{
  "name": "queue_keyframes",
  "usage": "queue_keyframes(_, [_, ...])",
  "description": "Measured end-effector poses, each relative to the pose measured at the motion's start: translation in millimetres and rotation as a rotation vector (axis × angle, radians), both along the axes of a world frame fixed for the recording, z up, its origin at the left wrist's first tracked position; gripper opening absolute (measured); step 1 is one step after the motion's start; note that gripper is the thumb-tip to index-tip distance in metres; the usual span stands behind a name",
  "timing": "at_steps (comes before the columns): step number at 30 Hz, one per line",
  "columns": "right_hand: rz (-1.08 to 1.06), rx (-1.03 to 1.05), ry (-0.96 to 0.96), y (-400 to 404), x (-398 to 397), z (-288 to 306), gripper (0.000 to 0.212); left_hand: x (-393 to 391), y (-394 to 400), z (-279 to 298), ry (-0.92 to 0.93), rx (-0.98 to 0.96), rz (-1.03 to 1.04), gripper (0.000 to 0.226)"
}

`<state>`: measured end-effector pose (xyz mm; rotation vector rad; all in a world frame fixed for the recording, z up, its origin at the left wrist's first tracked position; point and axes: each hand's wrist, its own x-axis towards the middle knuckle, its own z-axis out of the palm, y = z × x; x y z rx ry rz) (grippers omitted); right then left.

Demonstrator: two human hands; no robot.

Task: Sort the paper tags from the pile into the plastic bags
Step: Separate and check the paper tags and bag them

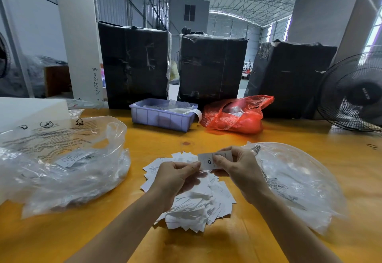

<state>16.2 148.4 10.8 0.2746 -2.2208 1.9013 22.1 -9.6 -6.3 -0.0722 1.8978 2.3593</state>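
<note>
Both hands' grip pinches one XXL tag [208, 161] above the pile [196, 200], left hand [175, 178], right hand [237, 169].

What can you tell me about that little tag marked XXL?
The tag is a small white paper rectangle printed "XXL" in black, the letters running sideways. It is held up above the pile of similar tags. The right hand pinches its right part, thumb over its face; the left hand meets its left edge with its fingertips. Finer print is unreadable.
</note>
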Motion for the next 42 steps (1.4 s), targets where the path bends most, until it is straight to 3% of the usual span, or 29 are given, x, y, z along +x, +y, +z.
queue_keyframes(7, [0.096,0.096,-0.103,3.5,0.9,2.8,0.005,-0.7,-1.9,0.5,0.033,-0.029,0.066,0.014])
queue_keyframes(15, [0.277,0.155,-0.194,-1.5,3.7,0.5,0.012,3.0,1.6,-2.7,0.062,-0.105,-0.033,0.012])
queue_keyframes(21, [0.177,0.173,-0.107,0.1,2.1,0.4,0.008,1.2,1.1,0.1,0.009,0.004,0.035,0.016])
queue_keyframes(31, [-0.146,-0.096,0.128,3.5,-2.4,1.6,0.009,-1.2,0.0,-0.7,0.003,0.048,0.049,0.008])
queue_keyframes(42, [-0.107,-0.146,0.178,2.1,-1.4,-0.3,0.006,-1.9,-1.8,0.3,-0.006,0.058,0.043,0.010])
